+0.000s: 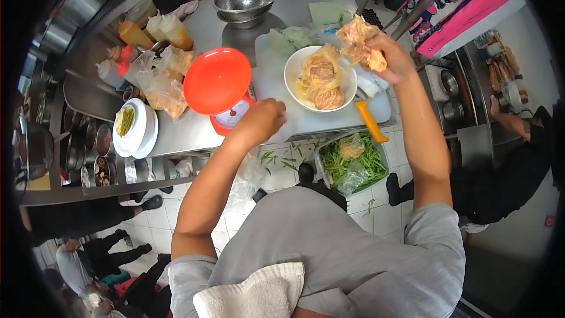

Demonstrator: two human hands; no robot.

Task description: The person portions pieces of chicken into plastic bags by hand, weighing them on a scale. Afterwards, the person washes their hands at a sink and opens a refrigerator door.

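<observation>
Raised above the right rim of a white bowl (291, 85), my right hand (389, 59) grips a chunk of pale orange meat (356, 40). Inside the bowl lie more meat portions (322, 76) wrapped in clear plastic. My left hand (263, 119) is closed over the table's front edge, with a thin clear plastic bag (285, 128) at its fingers. Just left of it stands a kitchen scale (231, 114) with a round red pan (217, 80). A yellow-handled knife (371, 122) lies beside the bowl, its handle past the board's edge.
Metal bowls (243, 1) stand at the back of the steel table. Sauce bottles (175, 30), a bag of meat (168, 85) and white plates (134, 129) are on the left. A bin of green trimmings (353, 162) sits below the front edge. Other people stand at both sides.
</observation>
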